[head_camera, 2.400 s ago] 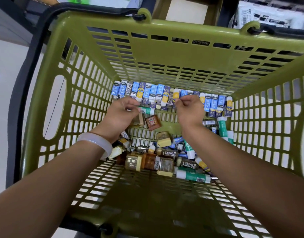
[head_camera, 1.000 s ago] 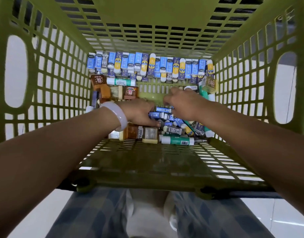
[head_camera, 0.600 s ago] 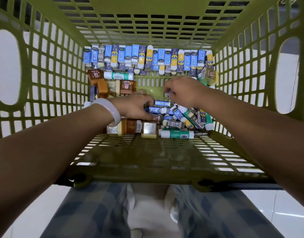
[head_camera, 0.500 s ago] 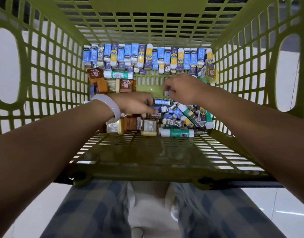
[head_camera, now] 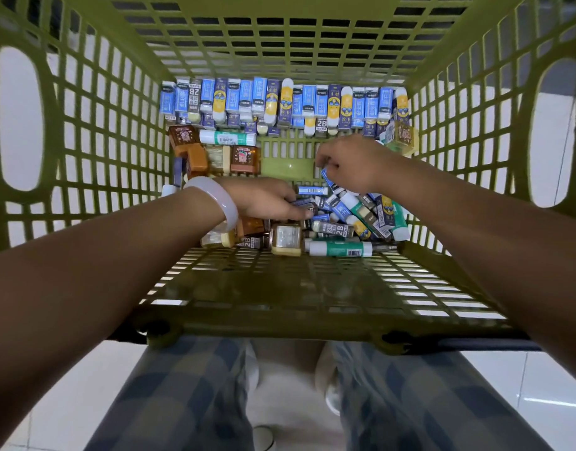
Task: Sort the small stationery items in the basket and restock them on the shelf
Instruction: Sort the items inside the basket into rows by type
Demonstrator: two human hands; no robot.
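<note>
Head view into a green basket point(head_camera: 85, 151); its upper rim is cut off by the frame on the far, left and right sides, and print on most packets is too small to read. A row of erasers point(head_camera: 280, 102) in blue and yellow sleeves stands along the far wall; a loose heap of erasers point(head_camera: 345, 219) lies at the near right of the floor, partly hidden under both hands; brown boxes point(head_camera: 215, 154) lie at the far left, beside a green glue stick point(head_camera: 227, 137); a second glue stick point(head_camera: 340, 249) lies at the near edge of the heap. Compared with half a second ago, the right hand point(head_camera: 355, 164) has lifted slightly off the heap, and the left hand point(head_camera: 267, 200) reaches further right across it. Right hand: fingers curled, pinching a blue eraser point(head_camera: 327, 179) by its upper end, the lower end hidden among the heap. Left hand: palm down, fingers nearly straight, resting on the heap; whether it grips anything beneath cannot be told; a pale bangle point(head_camera: 218, 200) circles its wrist. Checked trousers point(head_camera: 189, 392) show below the basket.
</note>
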